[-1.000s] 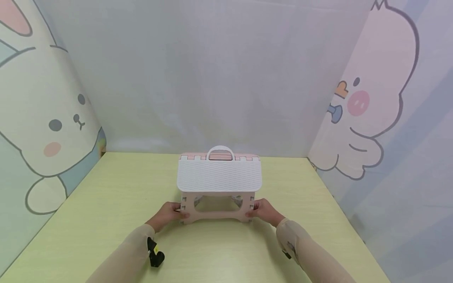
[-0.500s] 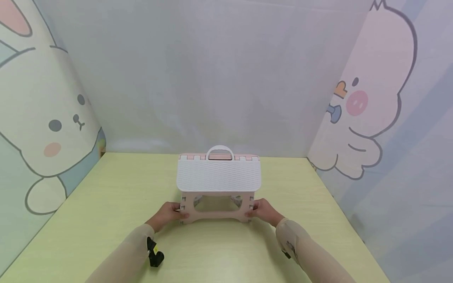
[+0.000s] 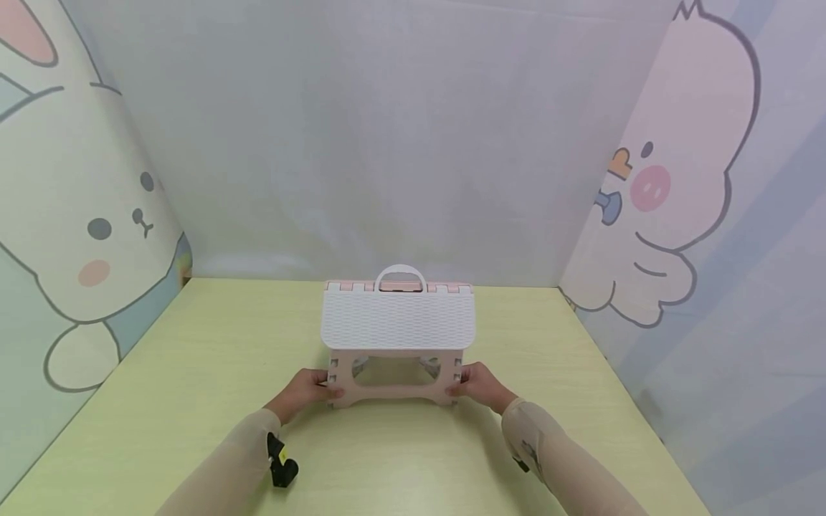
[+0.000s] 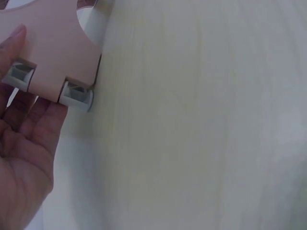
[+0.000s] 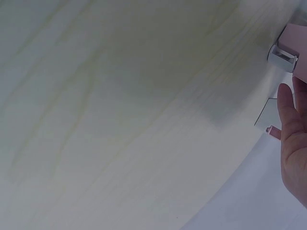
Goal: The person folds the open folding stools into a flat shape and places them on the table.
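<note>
A pink and white folding step stool (image 3: 398,319) stands unfolded on the table, its white woven-pattern panel slanting toward me and a white carry handle (image 3: 401,269) raised at the top. My left hand (image 3: 302,394) grips the lower left edge of its pink leg panel, thumb on the front face and fingers behind. At the lower right edge my right hand (image 3: 482,387) holds the same panel in a mirrored way. The left wrist view shows the pink leg (image 4: 57,48) with grey hinge pieces between thumb and fingers. In the right wrist view the right hand (image 5: 293,139) is partly cut off.
The pale yellow wooden table (image 3: 400,466) extends around the stool on all sides. Behind it hangs a plain light curtain (image 3: 387,143); printed cartoon panels flank left and right. A black wrist mount (image 3: 282,462) sticks out from the left sleeve.
Almost nothing differs: both hands keep their hold on the stool's leg panel, and the whole scene shifts very slightly left in the head view.
</note>
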Available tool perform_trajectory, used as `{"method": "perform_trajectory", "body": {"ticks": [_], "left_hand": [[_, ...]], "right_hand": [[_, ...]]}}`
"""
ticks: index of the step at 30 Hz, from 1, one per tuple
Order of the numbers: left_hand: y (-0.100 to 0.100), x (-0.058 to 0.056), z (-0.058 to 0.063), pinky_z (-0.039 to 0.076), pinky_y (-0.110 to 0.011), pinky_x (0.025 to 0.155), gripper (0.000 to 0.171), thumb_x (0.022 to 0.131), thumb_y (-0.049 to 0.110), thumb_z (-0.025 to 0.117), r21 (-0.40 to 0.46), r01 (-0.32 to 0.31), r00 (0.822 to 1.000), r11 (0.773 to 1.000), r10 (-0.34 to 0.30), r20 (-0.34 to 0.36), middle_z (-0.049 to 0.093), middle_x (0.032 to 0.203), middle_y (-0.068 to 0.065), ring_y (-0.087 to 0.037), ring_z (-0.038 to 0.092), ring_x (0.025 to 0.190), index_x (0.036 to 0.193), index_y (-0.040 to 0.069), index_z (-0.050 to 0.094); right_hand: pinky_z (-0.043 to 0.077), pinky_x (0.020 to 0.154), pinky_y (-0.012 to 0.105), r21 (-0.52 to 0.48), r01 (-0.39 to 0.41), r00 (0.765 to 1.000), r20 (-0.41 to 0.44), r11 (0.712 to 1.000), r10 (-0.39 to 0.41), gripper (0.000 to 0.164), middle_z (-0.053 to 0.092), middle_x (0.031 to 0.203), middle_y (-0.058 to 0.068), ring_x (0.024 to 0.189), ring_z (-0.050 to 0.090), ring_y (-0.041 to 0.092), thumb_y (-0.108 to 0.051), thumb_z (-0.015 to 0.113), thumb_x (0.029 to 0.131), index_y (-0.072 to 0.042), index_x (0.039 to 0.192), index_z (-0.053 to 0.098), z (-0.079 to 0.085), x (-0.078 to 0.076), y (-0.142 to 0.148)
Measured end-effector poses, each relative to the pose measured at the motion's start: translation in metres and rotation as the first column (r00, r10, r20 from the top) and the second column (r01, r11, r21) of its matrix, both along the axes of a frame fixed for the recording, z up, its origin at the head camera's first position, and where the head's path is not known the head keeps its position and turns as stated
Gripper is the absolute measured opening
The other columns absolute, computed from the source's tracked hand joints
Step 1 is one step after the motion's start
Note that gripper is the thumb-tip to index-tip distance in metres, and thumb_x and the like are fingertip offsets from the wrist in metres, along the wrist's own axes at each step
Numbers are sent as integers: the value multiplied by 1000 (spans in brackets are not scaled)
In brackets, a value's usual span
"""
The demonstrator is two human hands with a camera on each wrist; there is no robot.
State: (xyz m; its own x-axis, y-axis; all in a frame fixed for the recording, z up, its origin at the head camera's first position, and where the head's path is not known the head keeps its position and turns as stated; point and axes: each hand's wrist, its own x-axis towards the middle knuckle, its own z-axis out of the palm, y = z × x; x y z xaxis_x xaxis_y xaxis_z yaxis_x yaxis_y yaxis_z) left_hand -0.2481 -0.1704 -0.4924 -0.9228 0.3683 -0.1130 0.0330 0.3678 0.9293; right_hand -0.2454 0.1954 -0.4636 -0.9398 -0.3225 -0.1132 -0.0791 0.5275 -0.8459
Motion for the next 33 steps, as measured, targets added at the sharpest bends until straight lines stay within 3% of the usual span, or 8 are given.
{"method": "perform_trajectory", "body": {"ticks": [33], "left_hand": [[-1,-2,-1,51,-33,76,43,85,18,74,26,32,999,999,-32,-13,69,104,-17,-14,61,84,113,-12,63]], "right_hand": [[50,73,28,-25,-34,999,-9,999,34,24,71,92,17,78,62,10,-1,71,82,11,102,68,-2,-1,1]]}}
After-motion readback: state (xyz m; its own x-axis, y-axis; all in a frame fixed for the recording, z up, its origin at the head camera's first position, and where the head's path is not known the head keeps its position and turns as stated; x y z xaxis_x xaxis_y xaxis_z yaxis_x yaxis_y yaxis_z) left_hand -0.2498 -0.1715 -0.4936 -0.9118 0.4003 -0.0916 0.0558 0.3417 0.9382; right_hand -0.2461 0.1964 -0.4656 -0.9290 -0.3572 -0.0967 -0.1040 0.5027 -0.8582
